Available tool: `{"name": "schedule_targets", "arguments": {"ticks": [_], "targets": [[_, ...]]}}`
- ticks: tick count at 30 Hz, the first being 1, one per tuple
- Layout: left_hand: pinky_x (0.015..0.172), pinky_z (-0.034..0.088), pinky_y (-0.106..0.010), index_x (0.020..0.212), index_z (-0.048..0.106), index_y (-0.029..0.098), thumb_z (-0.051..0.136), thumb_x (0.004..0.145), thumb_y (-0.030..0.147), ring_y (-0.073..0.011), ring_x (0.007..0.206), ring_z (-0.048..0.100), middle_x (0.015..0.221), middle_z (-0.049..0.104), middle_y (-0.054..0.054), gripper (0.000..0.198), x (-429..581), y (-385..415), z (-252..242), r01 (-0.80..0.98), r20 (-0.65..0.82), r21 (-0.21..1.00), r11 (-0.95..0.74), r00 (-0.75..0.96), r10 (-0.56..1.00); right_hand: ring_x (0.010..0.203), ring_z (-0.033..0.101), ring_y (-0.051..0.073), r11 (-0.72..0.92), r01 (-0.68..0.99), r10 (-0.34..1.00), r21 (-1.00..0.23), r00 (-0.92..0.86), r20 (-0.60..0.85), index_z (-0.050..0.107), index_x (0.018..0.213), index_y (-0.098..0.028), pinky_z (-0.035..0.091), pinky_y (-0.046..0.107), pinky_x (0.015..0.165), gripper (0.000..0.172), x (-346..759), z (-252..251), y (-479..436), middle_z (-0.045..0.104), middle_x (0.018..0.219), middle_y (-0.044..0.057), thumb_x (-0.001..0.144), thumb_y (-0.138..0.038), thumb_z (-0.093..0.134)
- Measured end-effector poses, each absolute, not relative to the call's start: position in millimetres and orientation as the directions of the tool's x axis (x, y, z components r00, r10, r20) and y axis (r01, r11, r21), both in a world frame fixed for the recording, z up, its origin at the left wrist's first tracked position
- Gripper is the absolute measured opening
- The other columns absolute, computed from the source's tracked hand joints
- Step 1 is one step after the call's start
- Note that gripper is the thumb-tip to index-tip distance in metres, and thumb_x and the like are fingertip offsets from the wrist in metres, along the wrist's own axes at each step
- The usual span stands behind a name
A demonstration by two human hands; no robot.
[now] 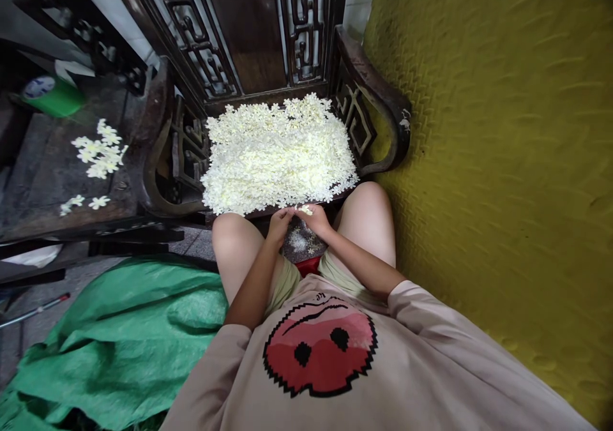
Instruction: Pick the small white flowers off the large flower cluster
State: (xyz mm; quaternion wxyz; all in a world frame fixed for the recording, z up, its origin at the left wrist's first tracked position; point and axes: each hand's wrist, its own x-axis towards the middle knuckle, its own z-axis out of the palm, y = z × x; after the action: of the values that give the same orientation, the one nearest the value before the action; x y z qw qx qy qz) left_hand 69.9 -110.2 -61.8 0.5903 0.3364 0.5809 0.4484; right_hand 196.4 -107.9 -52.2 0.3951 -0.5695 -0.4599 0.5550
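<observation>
A thick layer of white flowers (280, 156) with pale yellow tints covers the seat of a dark carved wooden chair (253, 41). At its front edge, above my lap, both hands come close together with fingertips nearly touching. My right hand (313, 220) is closed around a small white flower (305, 209), whose petals show above the fingers. My left hand (279, 225) is pinched beside it; what lies between its fingertips is too small to make out.
Left of the chair, a dark wooden table (43, 169) carries a few white flower clusters (101, 150) and a green roll (53, 96). A green plastic sheet (138, 329) lies at lower left. A yellow textured mat (493, 163) stands along the right side.
</observation>
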Motion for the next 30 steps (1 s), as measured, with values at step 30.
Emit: {"name": "schedule_targets", "arguments": {"ticks": [30], "targets": [[0.065,0.040,-0.026,0.070,0.065,0.015,0.074,0.055,0.050,-0.0128,0.065,0.051,0.064,0.060,-0.001,0.039,65,-107,-61,-0.090,-0.393,0.919,0.384,-0.133,0.910,0.038,0.037,0.006,-0.376,0.045,0.926,-0.926,-0.030,-0.377,0.053,0.061,-0.016,0.028,0.021,0.038,0.022,202,-60,-99,0.045,0.047,-0.006,0.065,-0.035,0.062]]}}
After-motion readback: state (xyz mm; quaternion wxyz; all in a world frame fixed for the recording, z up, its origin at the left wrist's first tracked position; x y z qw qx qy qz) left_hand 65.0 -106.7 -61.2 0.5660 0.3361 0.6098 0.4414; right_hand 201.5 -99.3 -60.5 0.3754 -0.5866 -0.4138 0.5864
